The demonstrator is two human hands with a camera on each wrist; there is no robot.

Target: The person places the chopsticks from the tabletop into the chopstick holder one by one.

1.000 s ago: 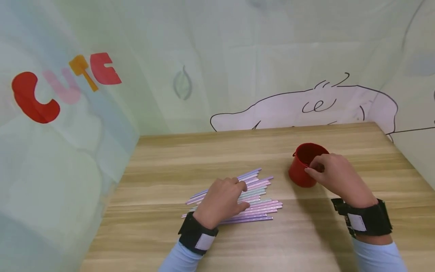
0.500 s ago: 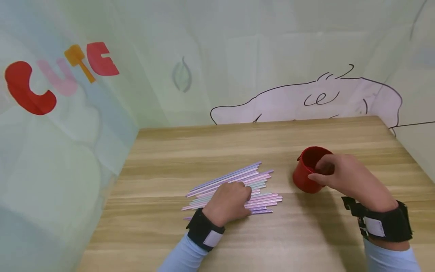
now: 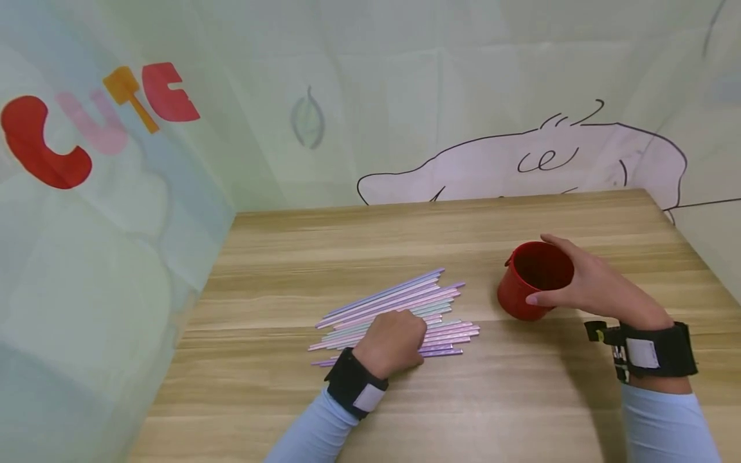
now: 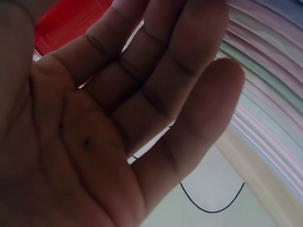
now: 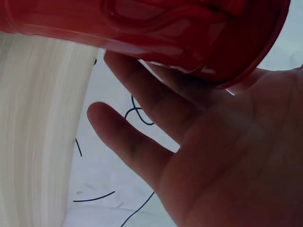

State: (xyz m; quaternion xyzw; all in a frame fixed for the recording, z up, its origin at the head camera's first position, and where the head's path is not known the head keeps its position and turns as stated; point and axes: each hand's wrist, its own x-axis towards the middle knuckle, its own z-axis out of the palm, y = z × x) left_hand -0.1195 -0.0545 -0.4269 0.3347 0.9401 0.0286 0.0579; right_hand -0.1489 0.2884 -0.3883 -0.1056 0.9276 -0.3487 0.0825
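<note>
Several thin pastel straws (image 3: 382,302) in purple, pink, white and pale green lie in a loose, fanned bundle on the table. My left hand (image 3: 393,341) is down over the near side of them, fingers bent downward. Its thumb and index tips are hidden, so I cannot tell whether it pinches a straw. In the left wrist view the palm is bare, with straws (image 4: 270,61) beyond the little finger. To the right, my right hand (image 3: 602,283) grips a small red bucket (image 3: 518,296), thumb on the near side, fingers round the far side. The bucket (image 5: 156,28) fills the right wrist view's top.
Both hands work over a wood-grain table (image 3: 278,257). A pale printed curtain (image 3: 260,128) hangs along its back and left edges, with coloured letters and a line-drawn figure. Black straps (image 3: 660,350) wrap both wrists.
The right hand has come from over the bucket's mouth to a grip round its side. The left hand has drawn its fingers in and settled lower, toward the near straws.
</note>
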